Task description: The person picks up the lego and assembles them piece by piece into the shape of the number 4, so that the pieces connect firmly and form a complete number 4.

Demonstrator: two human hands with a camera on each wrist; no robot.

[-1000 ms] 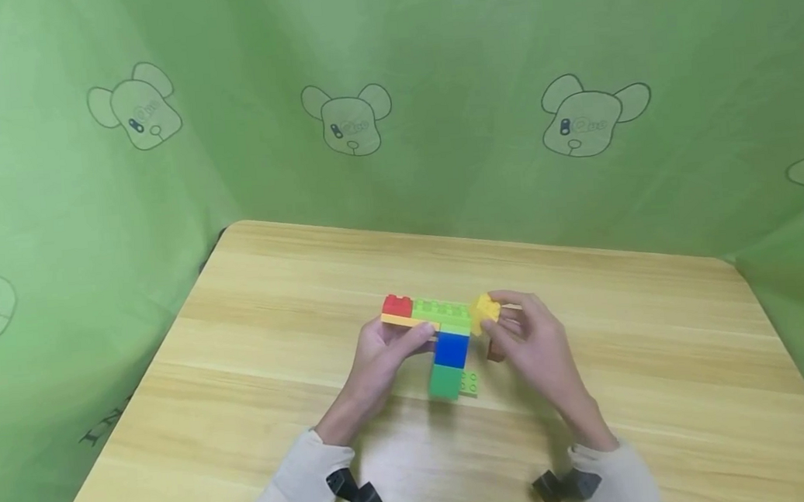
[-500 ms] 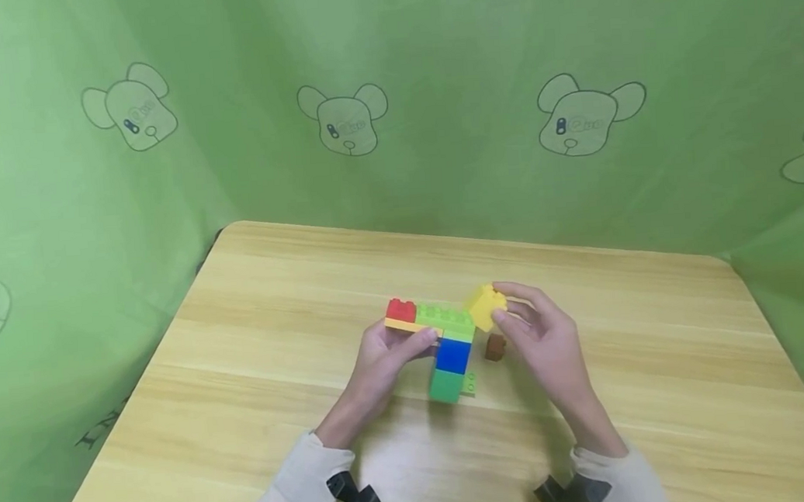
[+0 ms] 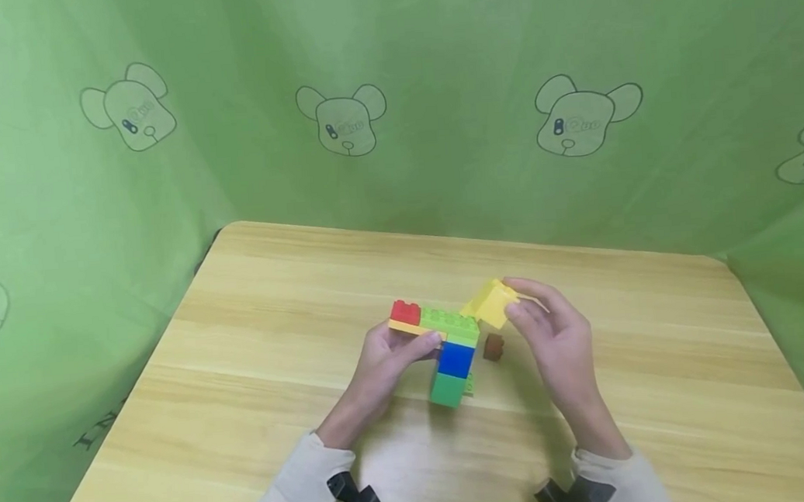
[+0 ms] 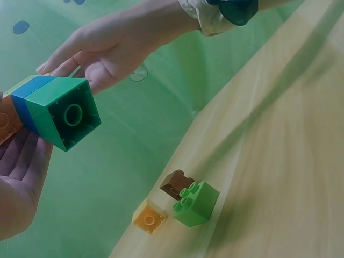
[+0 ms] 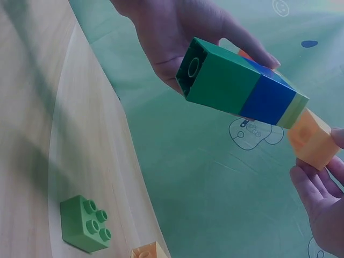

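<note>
In the head view my left hand holds a joined toy-brick build by its left arm, thumb pressed against the side. The build has a red brick and a light green brick on top of a thin orange-yellow piece. Below the right end hang a blue brick and a dark green brick. Between thumb and fingers, my right hand pinches a yellow brick, tilted at the build's right end. In the right wrist view this yellow brick meets or overlaps the build's end; contact is unclear.
On the wooden table lie a brown brick, a loose light green studded brick and an orange-yellow brick. A green printed curtain stands behind the table's far edge.
My right hand has moved right and slightly up with the yellow brick, which has tilted. The build has shifted slightly right and down in my left hand. More of the brown brick shows.
</note>
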